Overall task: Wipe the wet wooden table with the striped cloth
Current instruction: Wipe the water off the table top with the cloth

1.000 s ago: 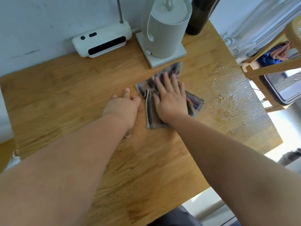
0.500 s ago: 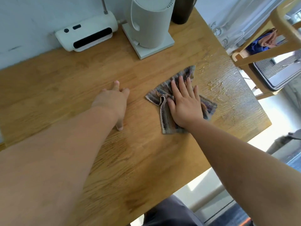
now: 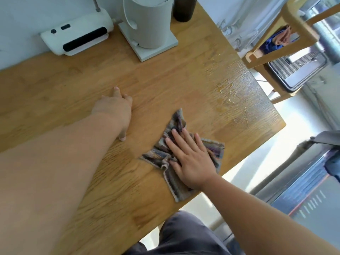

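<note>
1. My right hand [image 3: 191, 162] lies flat on the striped cloth [image 3: 160, 155]. The fingers are straight and spread and the palm presses down, so nothing is pinched.
2. The cloth sits on the wooden table [image 3: 165, 85] near its front edge. It is bunched into folds under my palm, and one tail points away from me.
3. My left hand [image 3: 114, 109] rests on bare wood to the left, apart from the cloth, fingers loosely extended and holding nothing.
4. I judge the cloth light, soft and limp. It will likely crumple rather than slide as a sheet, so a broad palm over its middle suits it better than a corner pinch.
5. The water [image 3: 231, 96] glistens toward the right edge, apart from the cloth. Once damp, the fabric should drag on the grain, so I expect to need firm downward pressure.
</note>
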